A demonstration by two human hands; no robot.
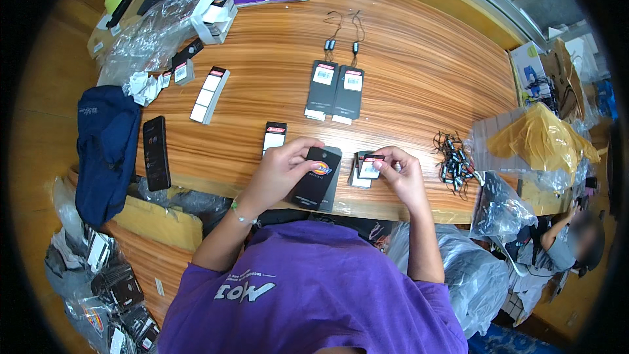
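Note:
My left hand point(283, 169) pinches the top of a black hang tag point(312, 187) with a coloured logo. Behind that tag lies a dark grey stack of tags point(336, 180), partly covered. Between thumb and fingers, my right hand point(401, 176) grips a small black-and-white label card point(369, 168), just above a small pile of similar cards point(358, 182). Beyond my left hand is a tall label card stack point(275, 132), its lower part hidden. Farther off, two dark hang tags point(321, 95) point(348, 95) with barcode stickers lie side by side, their strings stretched away from me.
Tangled black strings point(453, 164) lie right of my right hand. On the left are a phone point(156, 153), a navy pouch point(105, 151), another label strip stack point(209, 95) and clear plastic point(151, 33). A yellow plastic bag point(534, 137) sits at the right edge. Another person point(557, 242) is at far right.

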